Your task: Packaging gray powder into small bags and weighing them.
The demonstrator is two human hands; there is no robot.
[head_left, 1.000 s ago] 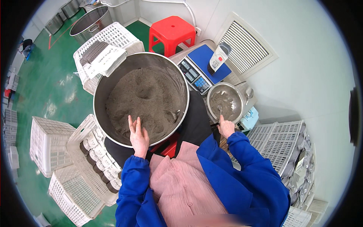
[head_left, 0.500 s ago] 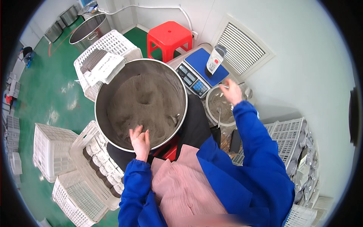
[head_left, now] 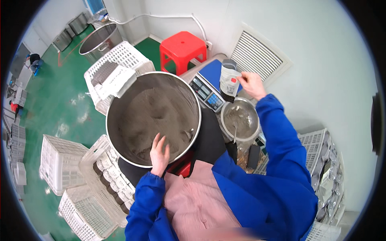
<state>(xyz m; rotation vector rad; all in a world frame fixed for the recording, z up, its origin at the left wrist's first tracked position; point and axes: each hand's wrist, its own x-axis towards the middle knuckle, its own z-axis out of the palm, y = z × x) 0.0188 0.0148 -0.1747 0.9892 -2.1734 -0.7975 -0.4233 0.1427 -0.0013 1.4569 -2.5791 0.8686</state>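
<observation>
Head view shows your right hand (head_left: 250, 85) out to the side, its thumb and fingers pinched together on the right edge of a standing-shaped pouch (head_left: 229, 80), pale with a red dot and a dark patterned base. The pouch is upright with a slight lean, in front of the blue-topped scale (head_left: 210, 73) and just above the far rim of a small steel bowl (head_left: 253, 115); whether its base touches the scale, you cannot tell from this angle. Grey-brown powder coats the bowl, and a spoon (head_left: 235, 130) rests in it with the handle toward you. Your left hand (head_left: 160, 156) is over the near rim of a large steel pot (head_left: 184, 93), fingers loosely spread and slightly curled, with nothing visible in its grasp; contact between its fingertips and the grey-brown powder (head_left: 149, 114) in the pot is unclear. Beyond the pot, to your left, a stack of pouches (head_left: 116, 82) lies on a white crate (head_left: 130, 54), and a red stool (head_left: 183, 46) stands to the right of that crate. Nearer on your left, a row of filled pouches (head_left: 110, 168) lines another white crate (head_left: 90, 162). A wall vent (head_left: 259, 52) sits behind the scale.
</observation>
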